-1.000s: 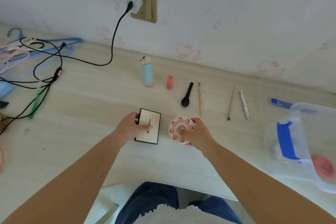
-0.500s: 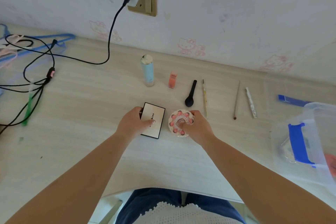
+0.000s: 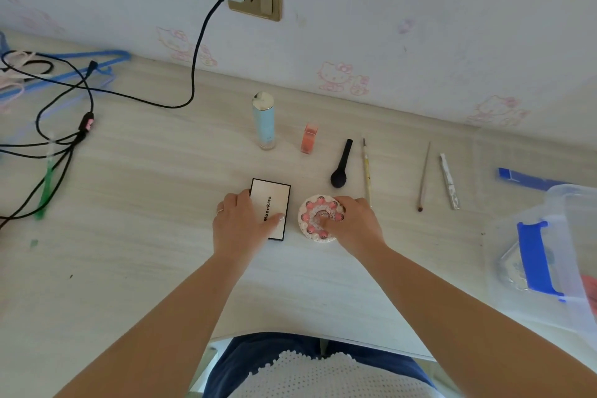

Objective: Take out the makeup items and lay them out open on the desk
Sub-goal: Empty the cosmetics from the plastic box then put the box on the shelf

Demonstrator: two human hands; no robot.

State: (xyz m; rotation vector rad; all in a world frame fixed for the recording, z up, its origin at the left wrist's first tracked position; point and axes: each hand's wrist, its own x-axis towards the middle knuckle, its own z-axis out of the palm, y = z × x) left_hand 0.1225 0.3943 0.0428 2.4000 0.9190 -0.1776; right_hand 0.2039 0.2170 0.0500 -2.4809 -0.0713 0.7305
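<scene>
While the left hand (image 3: 240,226) grips the rectangular white palette (image 3: 270,207) lying closed on the desk (image 3: 145,203), the right hand (image 3: 353,226) grasps the round pink compact (image 3: 315,220) just beside it. Behind them lie a black brush (image 3: 340,165) and a blue tube (image 3: 264,121).

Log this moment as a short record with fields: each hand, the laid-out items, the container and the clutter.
left hand: grips the rectangular Mooekiss palette, closed, flat on the desk
right hand: grips the round pink compact, also on the desk
back row, left to right: blue tube and orange bottle, both upright; black brush, yellow pencil, thin brown stick, white pen, all lying flat
container: clear bin with blue handle, at the right edge
clutter: black cables, far left
</scene>
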